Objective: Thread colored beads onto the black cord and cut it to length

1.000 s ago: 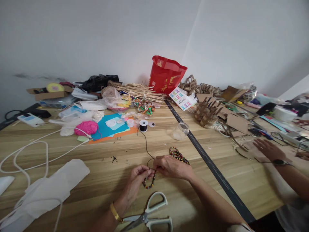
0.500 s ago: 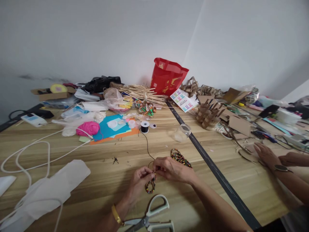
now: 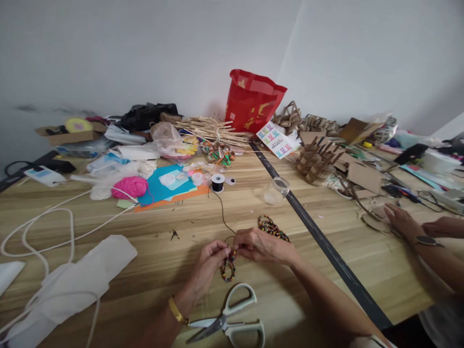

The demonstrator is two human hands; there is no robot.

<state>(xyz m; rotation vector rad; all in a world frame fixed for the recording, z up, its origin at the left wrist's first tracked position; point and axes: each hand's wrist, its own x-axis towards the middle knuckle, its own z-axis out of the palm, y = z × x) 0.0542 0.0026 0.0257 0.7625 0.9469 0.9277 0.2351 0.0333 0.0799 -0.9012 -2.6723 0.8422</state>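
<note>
A small beaded bracelet [image 3: 228, 271] in mixed colours hangs in a loop from my fingers above the table. My left hand [image 3: 212, 258] pinches it at the top, thumb against forefinger. Right beside it, my right hand [image 3: 255, 246] is closed with its fingertips at the same spot, at the bracelet's end and a black cord [image 3: 224, 212]. The cord runs back to a black spool [image 3: 217, 182]. Behind my right wrist lies a pile of beaded strands [image 3: 270, 226]. White-handled scissors [image 3: 224, 319] rest with parted blades below the bracelet. My fingers cover the knot area.
A glass jar [image 3: 276, 191] stands beyond the strands, near a dark strip [image 3: 326, 246] across the table. White cables [image 3: 70, 227] and white sheets [image 3: 83, 275] lie left. Pink yarn [image 3: 129, 186] and a red bag [image 3: 252, 104] are farther back. Another person's hand [image 3: 400, 221] is at right.
The view has tilted down slightly. My hands have drawn a little apart at the fingertips, and more of the bracelet's top shows between them.
</note>
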